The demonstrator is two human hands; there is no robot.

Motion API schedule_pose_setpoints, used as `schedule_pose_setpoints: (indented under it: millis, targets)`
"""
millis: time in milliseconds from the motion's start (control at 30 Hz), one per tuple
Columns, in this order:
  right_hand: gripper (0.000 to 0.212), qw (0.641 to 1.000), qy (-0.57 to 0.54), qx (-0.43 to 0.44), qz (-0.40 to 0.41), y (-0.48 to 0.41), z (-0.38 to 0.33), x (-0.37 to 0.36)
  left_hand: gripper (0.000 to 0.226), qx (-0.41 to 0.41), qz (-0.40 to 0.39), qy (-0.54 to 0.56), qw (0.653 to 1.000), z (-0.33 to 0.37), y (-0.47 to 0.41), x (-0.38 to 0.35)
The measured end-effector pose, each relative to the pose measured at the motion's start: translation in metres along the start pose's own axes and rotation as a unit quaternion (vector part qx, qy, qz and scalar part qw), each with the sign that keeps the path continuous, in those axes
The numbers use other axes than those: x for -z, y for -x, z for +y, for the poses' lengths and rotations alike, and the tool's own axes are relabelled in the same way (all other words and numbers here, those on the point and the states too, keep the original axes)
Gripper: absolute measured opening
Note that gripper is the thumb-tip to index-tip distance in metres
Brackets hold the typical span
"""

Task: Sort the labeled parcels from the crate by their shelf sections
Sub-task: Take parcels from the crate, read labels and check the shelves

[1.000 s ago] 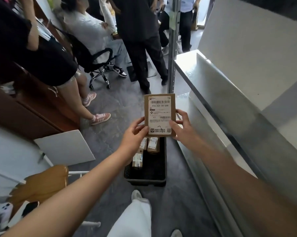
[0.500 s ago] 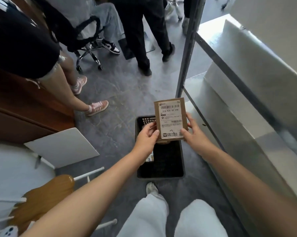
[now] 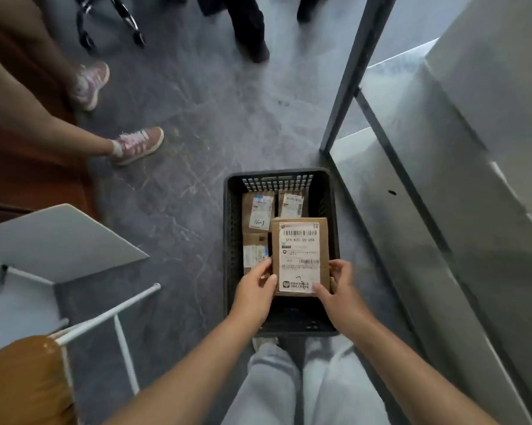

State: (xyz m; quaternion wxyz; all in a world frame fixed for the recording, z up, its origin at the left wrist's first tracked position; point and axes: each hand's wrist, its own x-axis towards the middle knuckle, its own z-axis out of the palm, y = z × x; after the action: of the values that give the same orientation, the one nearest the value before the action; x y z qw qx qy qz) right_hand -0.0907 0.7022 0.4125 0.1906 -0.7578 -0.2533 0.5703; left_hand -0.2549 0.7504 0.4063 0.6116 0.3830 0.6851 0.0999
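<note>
Brown cardboard parcel (image 3: 300, 256) sits at centre frame, over the right half of the black plastic crate (image 3: 229, 240). Can't tell whether it rests on the crate bottom or is held just above it. Long axis runs up-down in the frame, away from the person. White label faces up at the camera, barcode end toward the top of the frame, logo end toward the hands. Printed code reads 516-K20-00-058.

Left grip (image 3: 255, 289) is clamped on the parcel's lower left edge, thumb on top near the label corner. Right grip (image 3: 338, 288) is clamped on the lower right edge, fingers curled round the side, thumb on the label's bottom corner.

Three more labelled parcels lie flat in the crate: one at the far left with handwriting on its label (image 3: 258, 211), one at the far right (image 3: 290, 205), one mid left (image 3: 254, 251) just beside the held parcel and partly under the left grip.

Crate stands on the grey floor (image 3: 182, 118), just beside the metal shelf (image 3: 412, 210) filling the right of the frame. Light trousers (image 3: 304, 388) at bottom centre. Pink shoes (image 3: 139, 144) at upper left, dark shoe (image 3: 255, 47) at top centre. White panel (image 3: 59, 240) at left.
</note>
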Motion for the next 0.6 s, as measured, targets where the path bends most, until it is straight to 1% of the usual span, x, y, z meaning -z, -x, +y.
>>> schedule_pose_setpoints:
  millis: [67, 133, 200, 300, 400, 500, 600]
  targets:
    - [0.057, 0.999, 0.019, -0.027, -0.028, -0.039, 0.031, -0.014, 0.047, 0.014, -0.001, -0.015, 1.0, -0.031, -0.038, -0.016]
    - [0.065, 0.996, 0.04, -0.051, -0.057, -0.079, 0.061, -0.026, 0.047, 0.014, 0.013, -0.062, 0.998, -0.062, -0.077, -0.032]
    - [0.069, 0.994, 0.054, -0.069, -0.072, -0.121, 0.092, -0.037, 0.048, 0.027, 0.016, -0.085, 0.996, -0.091, -0.116, -0.048]
    - [0.068, 0.991, 0.083, -0.078, -0.076, -0.176, 0.13, -0.055, 0.048, 0.069, 0.023, -0.099, 0.992, -0.135, -0.17, -0.07]
    - [0.067, 0.989, 0.1, -0.065, -0.086, -0.227, 0.159, -0.075, 0.05, 0.095, 0.053, -0.106, 0.988, -0.172, -0.215, -0.084]
    - [0.061, 0.989, 0.108, -0.062, -0.084, -0.267, 0.179, -0.094, 0.055, 0.099, 0.056, -0.128, 0.985, -0.195, -0.239, -0.095]
    - [0.057, 0.992, 0.088, -0.064, -0.066, -0.295, 0.193, -0.113, 0.057, 0.07, 0.04, -0.156, 0.985, -0.208, -0.249, -0.103]
